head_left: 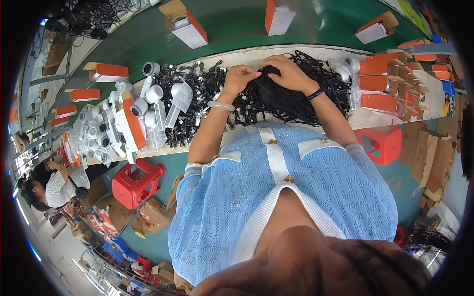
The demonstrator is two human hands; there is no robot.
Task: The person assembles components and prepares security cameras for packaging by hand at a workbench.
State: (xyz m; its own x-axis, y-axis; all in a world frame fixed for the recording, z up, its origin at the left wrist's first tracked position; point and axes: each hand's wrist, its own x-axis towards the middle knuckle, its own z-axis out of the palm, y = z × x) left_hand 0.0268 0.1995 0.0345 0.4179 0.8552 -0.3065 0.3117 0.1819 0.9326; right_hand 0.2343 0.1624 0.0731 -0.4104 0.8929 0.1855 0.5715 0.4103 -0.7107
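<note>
My left hand (239, 79), a pale bangle at its wrist, is closed in a pinch at the edge of a heap of black cords (296, 106). Whatever lies between its fingertips is too small to make out. Close by on the right, my right hand (292, 75) curls its fingers and thumb around some of the black cords at the heap's top. Left of the heap spreads a pile of short black cables (200, 79) with small light connectors, beneath and beside my left forearm.
White handheld fans (154, 93), some bagged, crowd the table's left. Orange and white boxes (377, 84) stand open at right. More boxes (190, 32) sit on the green belt (237, 24) beyond. Red stools (136, 185) flank me; another person (61, 185) works far left.
</note>
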